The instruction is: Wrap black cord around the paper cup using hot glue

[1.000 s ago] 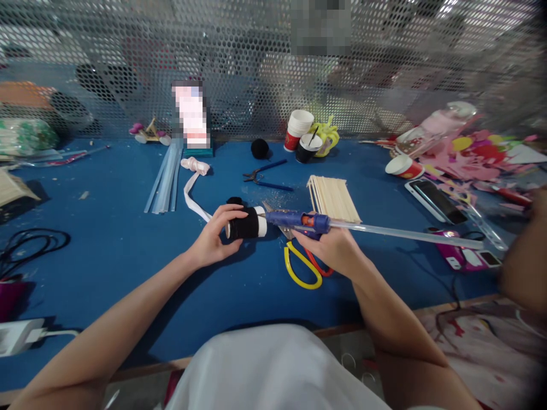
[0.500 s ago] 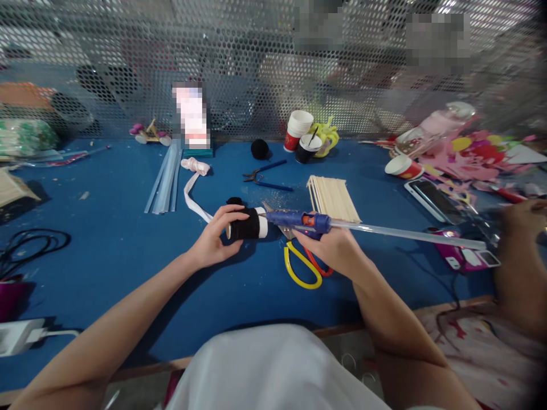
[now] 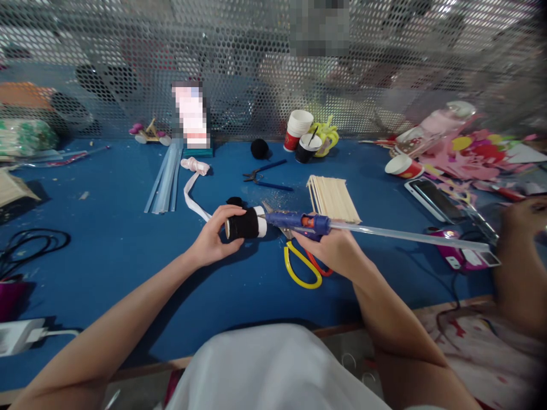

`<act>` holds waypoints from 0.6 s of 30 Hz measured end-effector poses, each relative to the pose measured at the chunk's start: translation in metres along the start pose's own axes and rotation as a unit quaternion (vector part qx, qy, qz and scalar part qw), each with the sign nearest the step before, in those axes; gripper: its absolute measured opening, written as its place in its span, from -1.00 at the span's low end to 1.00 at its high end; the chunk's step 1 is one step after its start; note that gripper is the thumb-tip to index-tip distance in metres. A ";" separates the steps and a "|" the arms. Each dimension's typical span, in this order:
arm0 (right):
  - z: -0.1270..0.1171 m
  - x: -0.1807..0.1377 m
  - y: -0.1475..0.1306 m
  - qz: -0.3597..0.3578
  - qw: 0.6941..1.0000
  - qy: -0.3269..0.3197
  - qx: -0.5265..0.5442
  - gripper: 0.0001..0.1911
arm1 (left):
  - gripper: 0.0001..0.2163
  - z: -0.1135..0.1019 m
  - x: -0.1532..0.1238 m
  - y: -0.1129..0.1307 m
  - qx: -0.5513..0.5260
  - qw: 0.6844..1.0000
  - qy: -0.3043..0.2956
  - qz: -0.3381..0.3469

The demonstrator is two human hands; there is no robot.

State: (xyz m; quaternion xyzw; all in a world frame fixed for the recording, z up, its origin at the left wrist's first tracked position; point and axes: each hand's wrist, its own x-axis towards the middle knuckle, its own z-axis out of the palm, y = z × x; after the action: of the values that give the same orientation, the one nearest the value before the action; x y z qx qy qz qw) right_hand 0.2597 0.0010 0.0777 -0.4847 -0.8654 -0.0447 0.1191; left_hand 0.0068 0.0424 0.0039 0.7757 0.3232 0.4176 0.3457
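The left hand (image 3: 213, 238) grips a black-wrapped cup (image 3: 251, 222) sideways at mid-counter (image 3: 256, 296); the right hand (image 3: 337, 249), on its right, grips a glue gun (image 3: 294, 220), nozzle at the cup's white end. Gluing seems underway; next calls for steady aim.

The left hand (image 3: 215, 239) grips a black-wrapped paper cup (image 3: 247, 224) lying on its side; the right hand (image 3: 337, 249) holds a blue glue gun (image 3: 290, 219), nozzle close to the cup's white end. Yellow-and-red-handled scissors (image 3: 290, 246) lie partly under the right hand on the blue counter (image 3: 252, 299). Beyond the hands lie pliers (image 3: 257, 178), a black ball (image 3: 259, 149) and pale sticks (image 3: 335, 199).
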 end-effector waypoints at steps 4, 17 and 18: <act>-0.002 0.000 -0.003 0.012 1.000 -0.004 0.012 -0.62 | -0.53 0.000 -0.001 -0.001 -0.047 0.997 -0.003 -0.054; 0.001 -0.004 -0.001 -0.089 0.993 0.066 -0.035 -0.64 | -0.52 0.000 -0.001 0.000 -0.135 0.980 0.005 -0.144; 0.001 -0.004 0.000 -0.102 0.991 0.066 -0.051 -0.64 | -0.52 0.000 -0.001 0.000 -0.137 0.980 0.007 -0.143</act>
State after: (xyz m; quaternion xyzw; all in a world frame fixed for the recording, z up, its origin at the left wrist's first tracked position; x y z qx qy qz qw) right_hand 0.2616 -0.0024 0.0752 -0.3953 -0.8972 -0.1324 0.1458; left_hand 0.0066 0.0418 0.0040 0.6638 0.3733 0.4095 0.5024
